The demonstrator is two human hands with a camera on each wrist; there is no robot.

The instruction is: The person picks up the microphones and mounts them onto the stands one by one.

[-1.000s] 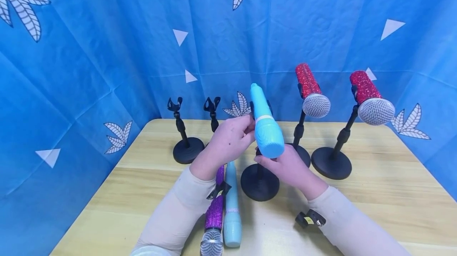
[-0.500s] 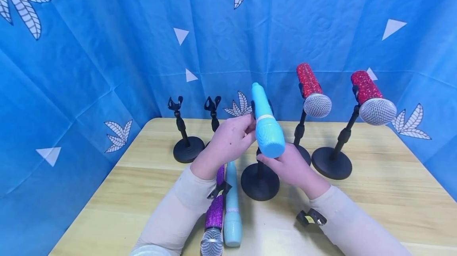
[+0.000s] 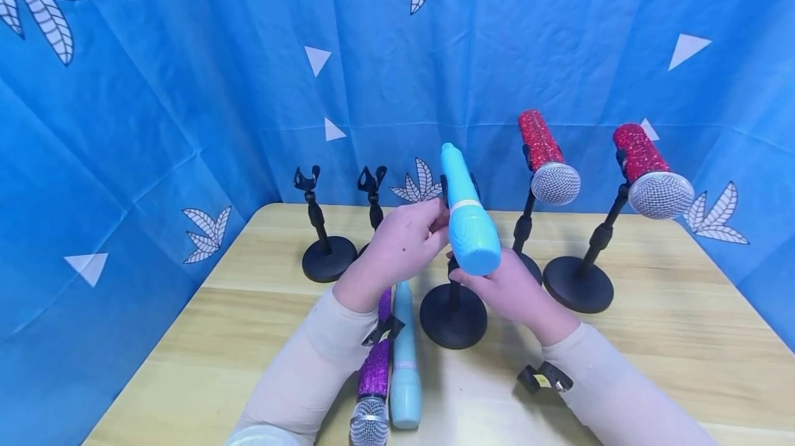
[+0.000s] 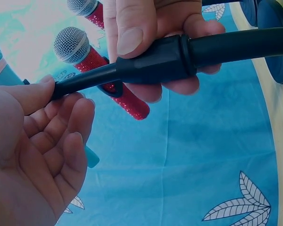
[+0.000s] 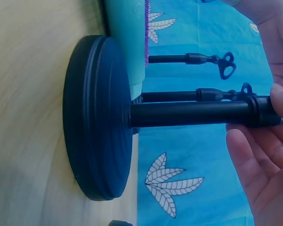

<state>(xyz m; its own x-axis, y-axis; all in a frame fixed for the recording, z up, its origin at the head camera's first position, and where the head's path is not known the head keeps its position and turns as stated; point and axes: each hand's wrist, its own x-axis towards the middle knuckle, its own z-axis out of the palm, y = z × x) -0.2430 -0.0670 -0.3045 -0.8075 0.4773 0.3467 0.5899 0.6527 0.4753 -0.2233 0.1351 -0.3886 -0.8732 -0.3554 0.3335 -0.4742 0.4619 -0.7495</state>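
Note:
A light-blue microphone sits head-down and tilted in the clip of a black desktop microphone stand. Just below that clip, my left hand pinches the stand's thin upper rod between thumb and fingers. My right hand grips the thicker collar lower on the same pole, thumb on one side and fingers on the other. The round base rests on the table in the right wrist view. In the head view the microphone hides part of the pole and some right fingertips.
Two stands at the right hold red glittery microphones. Two stands with bare clips stand at the left. A purple microphone and another light-blue microphone lie on the wooden table. Blue curtain hangs behind.
The whole head view has shifted slightly. Both hands keep their hold on the stand's pole, and the light-blue microphone stays in its clip.

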